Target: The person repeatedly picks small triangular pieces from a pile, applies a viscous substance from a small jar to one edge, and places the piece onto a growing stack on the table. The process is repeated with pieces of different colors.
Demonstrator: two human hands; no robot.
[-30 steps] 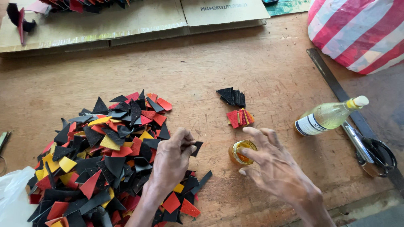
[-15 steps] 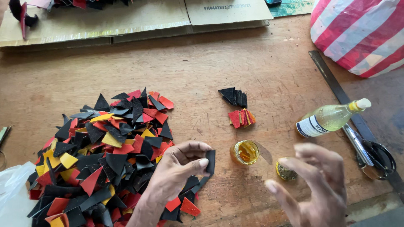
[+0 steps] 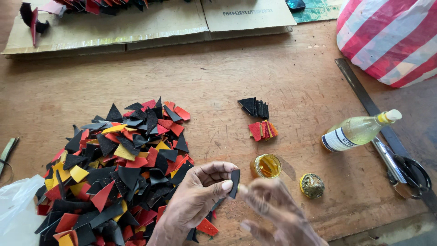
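Worn brown wood forms the desk (image 3: 282, 82), seen from above in the single head view; its surface is scratched and stained. Along the far edge lie flattened sheets of cardboard (image 3: 136, 27), with more cut scraps on them. At the far right corner sits a bulging red-and-white striped bag (image 3: 391, 38). A long metal ruler (image 3: 359, 91) runs along the right edge, with a pair of black-handled scissors (image 3: 403, 171) lying on it, and a clear bottle of pale yellow liquid (image 3: 359, 130) rests on its side across it. A clear plastic bag (image 3: 16, 214) shows at the near left corner.

A large heap of black, red and yellow cut pieces (image 3: 118, 173) fills the near left part of the desk. Right of the heap, toward the middle, stand two small sorted stacks: a black stack (image 3: 255, 107) and, just nearer, a red and orange stack (image 3: 262, 130).

The left hand (image 3: 200, 196) is closed in a pinch on a small black piece (image 3: 235, 183), held upright between thumb and fingers above the near edge, just right of the heap. The right hand (image 3: 273, 214) is blurred; its fingers are spread and meet the piece at its lower edge, and whether it grips anything cannot be told. Just beyond the piece stands a small open jar of amber glue (image 3: 266, 166), with its round lid (image 3: 312, 185) lying apart to the right.
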